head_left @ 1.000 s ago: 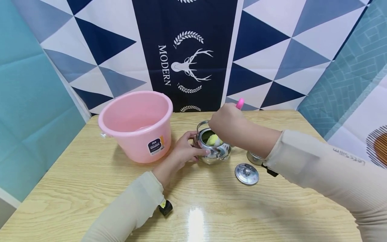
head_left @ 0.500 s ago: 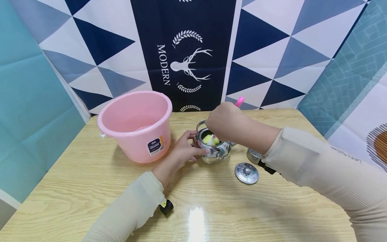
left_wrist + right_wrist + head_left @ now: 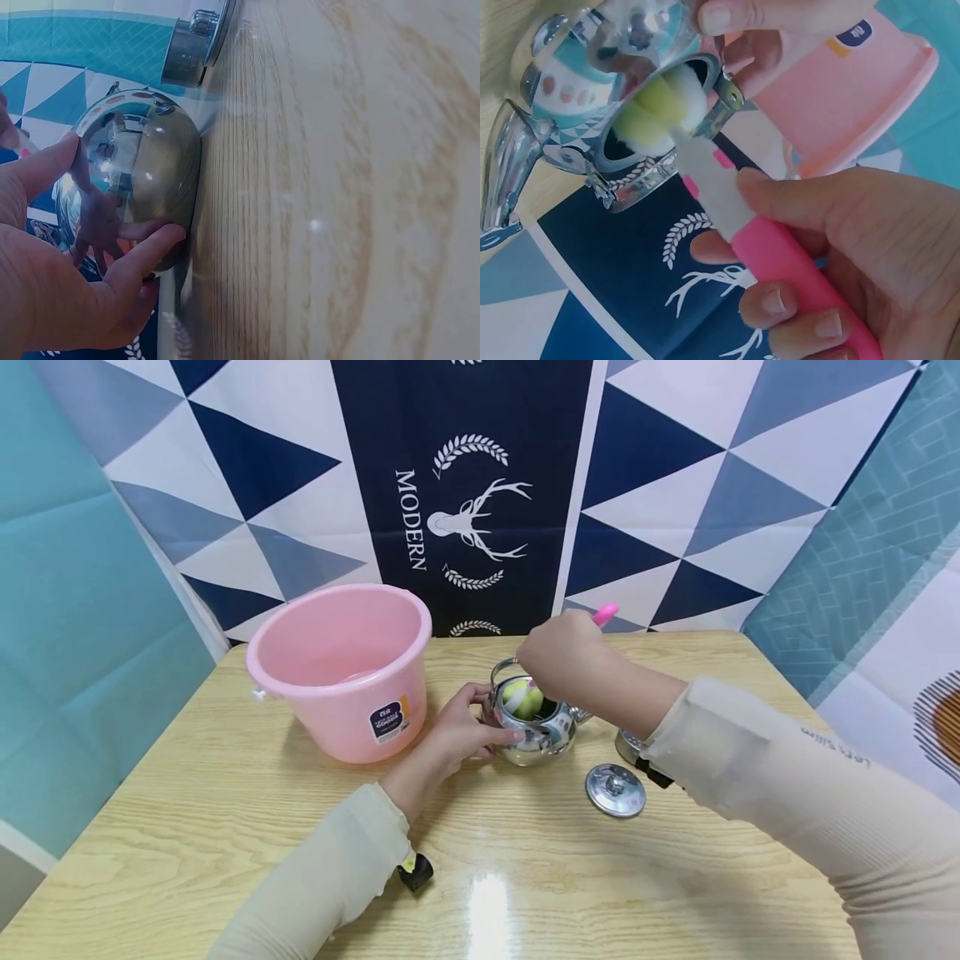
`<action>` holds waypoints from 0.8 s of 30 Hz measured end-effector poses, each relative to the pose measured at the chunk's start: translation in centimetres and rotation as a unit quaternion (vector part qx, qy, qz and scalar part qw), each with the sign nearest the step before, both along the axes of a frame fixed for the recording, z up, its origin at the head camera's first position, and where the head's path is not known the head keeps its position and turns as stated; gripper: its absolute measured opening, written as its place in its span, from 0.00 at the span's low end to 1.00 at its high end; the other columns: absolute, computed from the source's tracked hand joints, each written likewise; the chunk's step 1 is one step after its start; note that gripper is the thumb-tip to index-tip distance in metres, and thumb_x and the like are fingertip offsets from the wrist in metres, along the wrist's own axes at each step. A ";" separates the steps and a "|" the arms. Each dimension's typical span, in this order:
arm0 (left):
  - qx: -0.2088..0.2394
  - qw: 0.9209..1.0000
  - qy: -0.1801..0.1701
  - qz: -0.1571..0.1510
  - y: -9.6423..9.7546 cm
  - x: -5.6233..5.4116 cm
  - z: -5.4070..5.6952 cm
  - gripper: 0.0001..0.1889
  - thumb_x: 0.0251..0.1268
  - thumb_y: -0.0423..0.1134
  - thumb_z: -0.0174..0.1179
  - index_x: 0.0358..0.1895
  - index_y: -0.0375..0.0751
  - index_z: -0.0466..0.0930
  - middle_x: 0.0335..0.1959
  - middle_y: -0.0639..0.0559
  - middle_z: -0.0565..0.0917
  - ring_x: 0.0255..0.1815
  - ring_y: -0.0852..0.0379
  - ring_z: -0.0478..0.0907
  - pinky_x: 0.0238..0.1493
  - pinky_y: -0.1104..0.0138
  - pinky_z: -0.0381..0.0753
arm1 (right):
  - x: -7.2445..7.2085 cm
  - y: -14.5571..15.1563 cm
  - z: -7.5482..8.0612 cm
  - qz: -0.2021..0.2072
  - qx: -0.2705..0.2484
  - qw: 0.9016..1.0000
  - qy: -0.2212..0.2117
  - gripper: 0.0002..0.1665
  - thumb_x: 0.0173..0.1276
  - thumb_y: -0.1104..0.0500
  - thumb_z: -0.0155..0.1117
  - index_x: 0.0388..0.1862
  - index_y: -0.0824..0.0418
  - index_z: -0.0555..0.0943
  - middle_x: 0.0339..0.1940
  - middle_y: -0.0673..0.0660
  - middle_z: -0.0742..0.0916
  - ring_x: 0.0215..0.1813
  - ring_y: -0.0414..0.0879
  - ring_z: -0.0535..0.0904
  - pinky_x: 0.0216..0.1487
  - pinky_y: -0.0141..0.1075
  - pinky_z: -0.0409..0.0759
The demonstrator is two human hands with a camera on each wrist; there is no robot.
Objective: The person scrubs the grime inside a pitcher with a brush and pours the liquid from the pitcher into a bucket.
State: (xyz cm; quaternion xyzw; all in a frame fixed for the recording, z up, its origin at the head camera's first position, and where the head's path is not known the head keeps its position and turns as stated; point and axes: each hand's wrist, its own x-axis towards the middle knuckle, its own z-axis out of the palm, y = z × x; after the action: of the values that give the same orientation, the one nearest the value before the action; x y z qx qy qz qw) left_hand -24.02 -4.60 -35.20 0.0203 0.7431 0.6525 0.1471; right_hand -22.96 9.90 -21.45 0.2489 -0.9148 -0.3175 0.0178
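A shiny metal teapot (image 3: 536, 747) stands on the table, its top opening uncovered and its arched handle tipped to the far side. My left hand (image 3: 455, 729) grips its round body from the left, thumb on the near side, as the left wrist view also shows. In my right hand (image 3: 885, 225) is a sponge brush, held by its pink handle (image 3: 780, 259) with fingers wrapped round it. The brush's yellow and white sponge head (image 3: 660, 112) sits in the teapot's opening. The spout (image 3: 510, 165) points to the right, partly behind my right arm in the head view.
Right of the teapot lies its round metal lid (image 3: 615, 791). A perforated metal strainer (image 3: 627, 746) is partly hidden by my right sleeve. A large pink bucket (image 3: 345, 727) stands close on the left. A patterned cloth (image 3: 480, 485) hangs behind the table.
The sponge head has shifted and turned inside the teapot's opening, and the brush handle's pink end has tilted slightly right. My left hand keeps its grip on the teapot.
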 end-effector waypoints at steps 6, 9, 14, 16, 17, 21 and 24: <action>0.006 1.000 0.008 0.002 0.0 0.0 -0.1 0.42 0.44 0.29 0.77 0.66 0.46 0.66 0.58 0.48 0.69 0.38 0.51 0.77 0.36 0.53 0.85 | 1.1 0.0 -0.2 -0.035 0.011 0.999 0.006 0.08 0.65 0.61 0.63 0.27 0.59 0.84 0.16 0.52 0.78 0.23 0.44 0.74 0.25 0.40 0.81; 0.004 1.000 0.010 0.007 0.0 0.0 -0.3 0.42 0.44 0.29 0.78 0.66 0.46 0.67 0.59 0.49 0.70 0.38 0.51 0.77 0.35 0.53 0.85 | 1.7 -0.4 -0.3 -0.034 0.049 0.998 0.013 0.07 0.65 0.61 0.63 0.27 0.60 0.84 0.15 0.52 0.77 0.19 0.42 0.69 0.20 0.33 0.74; 0.001 1.000 0.010 0.014 0.1 0.0 -0.4 0.43 0.43 0.30 0.78 0.66 0.47 0.67 0.58 0.50 0.70 0.40 0.50 0.76 0.35 0.53 0.85 | 2.1 -0.7 0.0 -0.027 0.091 0.995 0.002 0.07 0.63 0.60 0.65 0.27 0.60 0.83 0.16 0.50 0.76 0.17 0.41 0.63 0.17 0.27 0.60; -0.001 1.000 0.010 0.016 0.2 0.0 -0.4 0.43 0.43 0.29 0.78 0.66 0.47 0.67 0.58 0.50 0.70 0.40 0.51 0.75 0.34 0.54 0.85 | 2.0 -0.5 0.3 -0.022 0.084 0.996 -0.009 0.08 0.64 0.59 0.65 0.25 0.60 0.83 0.16 0.49 0.76 0.18 0.41 0.66 0.17 0.28 0.61; -0.002 1.000 0.012 0.017 0.2 0.1 -0.4 0.43 0.43 0.30 0.78 0.66 0.47 0.67 0.58 0.50 0.70 0.39 0.51 0.75 0.34 0.54 0.85 | 2.0 -0.4 0.4 -0.019 0.074 0.997 -0.018 0.09 0.64 0.58 0.65 0.25 0.59 0.82 0.16 0.49 0.76 0.19 0.41 0.67 0.18 0.29 0.64; 0.002 1.000 0.016 0.018 0.2 0.1 -0.3 0.42 0.43 0.29 0.78 0.65 0.45 0.68 0.59 0.49 0.70 0.36 0.51 0.76 0.33 0.54 0.85 | 1.9 0.2 1.0 -0.008 0.032 0.998 -0.044 0.14 0.63 0.51 0.67 0.23 0.56 0.81 0.17 0.48 0.78 0.22 0.43 0.72 0.21 0.34 0.73; 0.005 1.000 0.013 0.017 0.2 0.1 -0.3 0.42 0.43 0.28 0.77 0.65 0.45 0.67 0.59 0.49 0.69 0.35 0.51 0.76 0.33 0.53 0.85 | 1.8 0.5 1.2 -0.003 0.011 0.998 -0.057 0.15 0.62 0.48 0.69 0.24 0.55 0.80 0.18 0.47 0.78 0.23 0.44 0.73 0.23 0.36 0.76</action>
State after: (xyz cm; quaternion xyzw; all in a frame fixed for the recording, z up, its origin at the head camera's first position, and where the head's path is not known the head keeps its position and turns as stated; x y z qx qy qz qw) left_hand -23.94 -4.38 -35.45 0.0170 0.7421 0.6581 0.1262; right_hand -21.14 10.43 -20.30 0.2636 -0.9117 -0.3129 -0.0385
